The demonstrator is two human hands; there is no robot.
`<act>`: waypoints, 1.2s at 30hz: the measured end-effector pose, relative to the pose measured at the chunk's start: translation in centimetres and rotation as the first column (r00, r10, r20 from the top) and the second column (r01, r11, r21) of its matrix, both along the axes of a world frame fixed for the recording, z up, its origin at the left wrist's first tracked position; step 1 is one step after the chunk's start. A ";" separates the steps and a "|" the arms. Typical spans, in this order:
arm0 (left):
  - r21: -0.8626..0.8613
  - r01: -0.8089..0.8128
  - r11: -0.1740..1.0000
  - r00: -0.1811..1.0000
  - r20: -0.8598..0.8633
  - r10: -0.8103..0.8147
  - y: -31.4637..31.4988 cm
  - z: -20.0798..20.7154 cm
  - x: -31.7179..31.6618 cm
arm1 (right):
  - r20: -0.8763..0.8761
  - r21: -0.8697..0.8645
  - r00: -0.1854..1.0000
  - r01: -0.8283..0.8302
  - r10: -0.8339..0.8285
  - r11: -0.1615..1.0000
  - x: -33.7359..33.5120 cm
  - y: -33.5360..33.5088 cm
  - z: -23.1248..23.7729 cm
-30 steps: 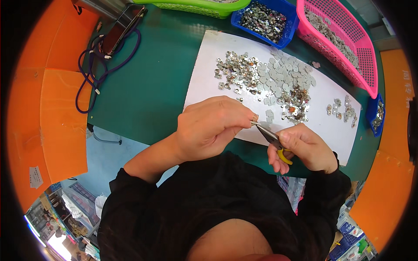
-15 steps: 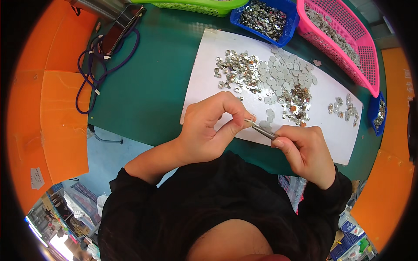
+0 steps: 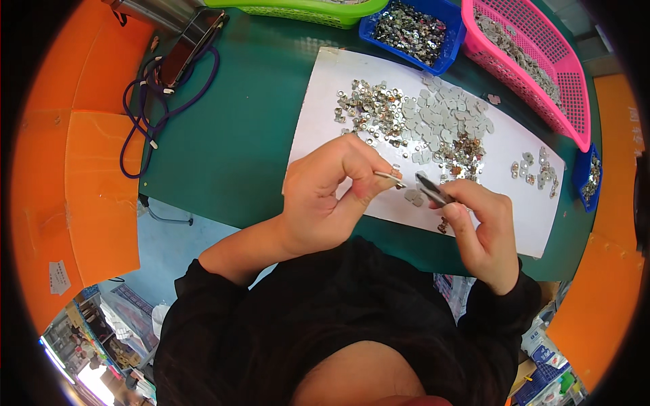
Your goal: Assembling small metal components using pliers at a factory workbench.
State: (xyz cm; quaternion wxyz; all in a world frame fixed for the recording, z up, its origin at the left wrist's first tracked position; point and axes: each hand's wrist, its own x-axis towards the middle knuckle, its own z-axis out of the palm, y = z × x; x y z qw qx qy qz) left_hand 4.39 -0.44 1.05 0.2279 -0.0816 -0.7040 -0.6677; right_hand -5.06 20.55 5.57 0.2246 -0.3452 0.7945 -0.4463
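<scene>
"Where's the small metal piece?"
"Pinched between thumb and fingers of the left hand, over the edge of the white board."
"And the right hand?"
"Curled round the pliers, whose tips are near the piece, not touching."
"Beyond?"
"Grey plates heaped on the board; a blue bin and pink basket on the green surface."

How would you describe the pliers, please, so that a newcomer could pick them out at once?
On the green table lies a white board, with the right hand over its near edge. That hand holds the pliers; their long, tapering tips set them apart from the small grey pieces heaped beyond.
</scene>
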 end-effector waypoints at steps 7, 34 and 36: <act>-0.052 -0.066 0.996 0.998 0.015 0.067 0.6 -0.2 0.2 | -0.135 -0.006 0.991 -0.023 0.022 1.000 0.9 -1.1 -0.6; -0.056 -0.138 0.989 0.984 0.104 0.144 1.2 0.0 0.7 | -0.206 0.109 0.978 -0.018 0.040 0.994 1.1 -1.4 0.3; -0.064 -0.147 0.987 0.985 0.085 0.152 1.2 0.0 0.7 | -0.171 0.111 0.983 -0.042 0.060 0.993 0.9 -1.4 0.3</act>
